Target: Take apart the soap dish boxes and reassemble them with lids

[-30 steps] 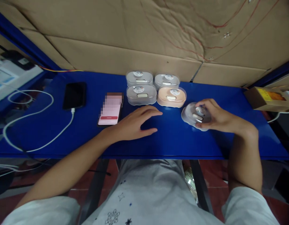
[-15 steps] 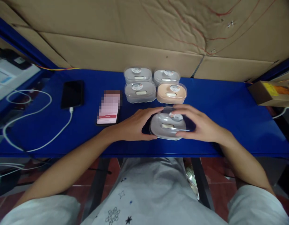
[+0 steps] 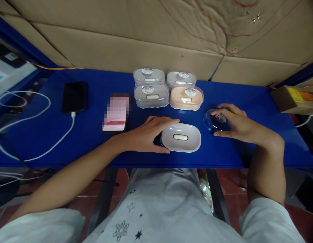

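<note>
In front of me on the blue table lies a grey oval soap dish (image 3: 192, 136), uncovered, with a cream pill-shaped piece in its middle. My left hand (image 3: 148, 136) grips its left end between thumb and fingers. Off to the right, my right hand (image 3: 239, 123) holds the clear lid (image 3: 213, 125), which bears a round sticker, low at the tabletop; whether it touches the table I cannot tell. Behind the open dish stand several lidded soap dishes in two rows: a peach one (image 3: 186, 99) at the front right, a grey one (image 3: 151, 98) beside it, and more grey ones (image 3: 148, 76) at the back.
A phone with a lit, pixelated screen (image 3: 116, 113) lies left of the dishes. Farther left is a black phone (image 3: 74, 96) on a white cable (image 3: 48, 153). A cardboard box (image 3: 288, 101) stands at the right, and a cardboard wall (image 3: 121, 44) closes off the back.
My right hand brought the lidded dish leftward to my left hand. The lid then came off and moved right in my right hand, while the dish stayed at my left hand.
</note>
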A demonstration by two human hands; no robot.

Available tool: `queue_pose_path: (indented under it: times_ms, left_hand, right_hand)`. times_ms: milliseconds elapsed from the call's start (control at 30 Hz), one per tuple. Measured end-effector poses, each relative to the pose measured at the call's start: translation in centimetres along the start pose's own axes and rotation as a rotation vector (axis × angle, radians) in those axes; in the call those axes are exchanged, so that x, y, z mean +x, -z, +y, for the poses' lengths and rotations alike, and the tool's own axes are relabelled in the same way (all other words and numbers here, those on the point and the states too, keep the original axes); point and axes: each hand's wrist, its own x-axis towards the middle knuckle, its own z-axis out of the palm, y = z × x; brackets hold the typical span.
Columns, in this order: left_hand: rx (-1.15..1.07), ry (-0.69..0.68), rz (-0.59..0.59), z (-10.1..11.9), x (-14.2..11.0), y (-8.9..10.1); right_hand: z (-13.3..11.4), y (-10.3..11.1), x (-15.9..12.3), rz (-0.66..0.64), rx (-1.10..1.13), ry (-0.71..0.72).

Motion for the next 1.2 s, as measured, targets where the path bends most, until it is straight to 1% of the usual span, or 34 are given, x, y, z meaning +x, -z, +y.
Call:
queue_pose_path:
  times_ms: [67,167,233,300,400,467,533,600,667,733,800,867,1000,1100,1200]
  left_hand:
    - [0.005,-0.005,0.029,-0.1,0.1,-0.2]
    - [0.006,-0.03,0.076,-0.3,0.2,-0.3]
    - [0.003,-0.045,0.109,-0.4,0.1,-0.3]
    - [0.001,-0.053,0.132,-0.5,0.1,-0.3]
    - [-0.01,-0.045,0.135,-0.6,0.0,-0.3]
    - [-0.016,-0.015,0.12,-0.5,0.0,-0.3]
    - [-0.015,0.022,0.104,-0.4,0.1,-0.3]
    - [-0.011,0.045,0.092,-0.3,0.2,-0.2]
    - [-0.02,0.058,0.075,-0.1,0.3,0.0]
    - [-0.04,0.076,0.032,0.1,0.2,0.3]
    - [-0.064,0.097,-0.026,0.3,-0.1,0.8]
    - [-0.08,0.106,-0.087,0.3,-0.6,1.4]
    - [-0.077,0.118,-0.184,0.4,-1.2,2.2]
    - [-0.1,0.12,-0.221,0.3,-1.2,2.7]
    - [-0.212,0.108,-0.197,0.2,-0.8,3.2]
  right_hand:
    - [-2.6,-0.5,0.4,-0.01,0.05,0.123]
    - [-6.8,-1.6,1.2,-0.055,0.138,0.359]
    - [-8.8,-2.8,1.8,-0.033,0.107,0.434]
    - [-9.6,-3.9,2.3,0.008,0.082,0.45]
    - [-9.4,-5.1,2.8,0.069,0.096,0.465]
    - [-9.1,-5.2,2.9,0.096,0.117,0.489]
    - [-8.8,-4.7,2.9,0.115,0.139,0.501]
    - [-8.5,-3.8,2.8,0.146,0.147,0.482]
    - [-8.1,-2.8,2.7,0.189,0.131,0.432]
    - [-7.6,-2.0,2.6,0.208,0.107,0.373]
    - [-7.1,-1.7,2.7,0.189,0.083,0.33]
    - [-6.7,-2.0,2.8,0.159,0.056,0.318]
    - [-6.6,-3.1,3.2,0.121,0.01,0.358]
    - [-6.8,-3.4,3.2,0.096,-0.03,0.37]
    - [-6.9,-3.4,3.2,0.107,-0.055,0.372]
